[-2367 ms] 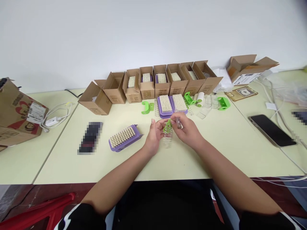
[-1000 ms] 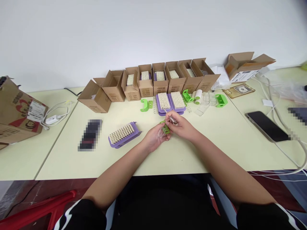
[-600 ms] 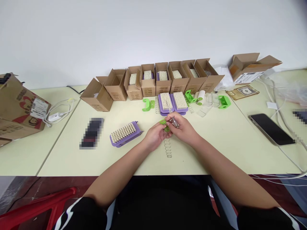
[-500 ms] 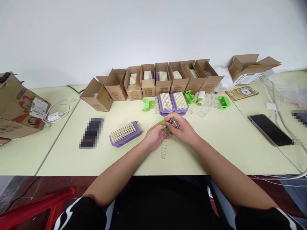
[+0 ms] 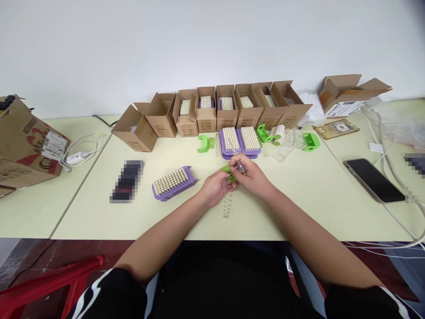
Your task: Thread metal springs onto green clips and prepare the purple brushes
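My left hand (image 5: 214,188) has its fingers closed around a small green plastic piece (image 5: 226,169), held above the table. A thin coil spring (image 5: 226,207) hangs or lies just below those fingers; its upper end is hidden by the hand. Close against it, my right hand (image 5: 252,177) grips a shiny metal tool (image 5: 241,167) with a slender tip pointing away from me; its exact kind does not show. Beyond the hands stand two purple trays with rows of cream pegs (image 5: 230,139). Another purple pegged tray (image 5: 172,182) lies tilted to the left.
A row of open cardboard boxes (image 5: 207,124) lines the wall. Green brackets (image 5: 311,141), white rollers (image 5: 279,132), clear plastic pieces (image 5: 285,148) and another coil spring (image 5: 218,144) lie behind the hands. A phone (image 5: 375,179) and cables are at right, a larger carton (image 5: 29,141) at left.
The view has shifted slightly. Both hands stay together with the green piece and metal tool, their pose almost the same.
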Demonstrator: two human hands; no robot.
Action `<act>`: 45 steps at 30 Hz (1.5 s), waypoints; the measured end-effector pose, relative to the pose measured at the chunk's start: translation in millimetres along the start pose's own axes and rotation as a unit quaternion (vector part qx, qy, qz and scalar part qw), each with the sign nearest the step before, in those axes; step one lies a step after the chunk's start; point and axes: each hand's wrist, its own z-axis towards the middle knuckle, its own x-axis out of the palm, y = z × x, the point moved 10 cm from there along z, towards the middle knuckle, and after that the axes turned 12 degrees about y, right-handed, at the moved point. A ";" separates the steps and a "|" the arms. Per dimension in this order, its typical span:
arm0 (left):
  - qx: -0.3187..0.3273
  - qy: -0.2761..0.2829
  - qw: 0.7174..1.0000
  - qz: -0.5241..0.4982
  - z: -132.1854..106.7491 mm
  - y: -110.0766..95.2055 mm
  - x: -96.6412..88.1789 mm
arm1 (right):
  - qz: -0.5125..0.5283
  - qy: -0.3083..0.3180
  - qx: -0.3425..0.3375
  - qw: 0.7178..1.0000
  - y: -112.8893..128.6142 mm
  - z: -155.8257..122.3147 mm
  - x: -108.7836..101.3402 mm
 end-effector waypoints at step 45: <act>0.057 -0.100 0.986 -0.119 -6.5 -17.9 -32.4 | -0.237 -0.070 -0.193 0.950 69.8 -38.8 20.8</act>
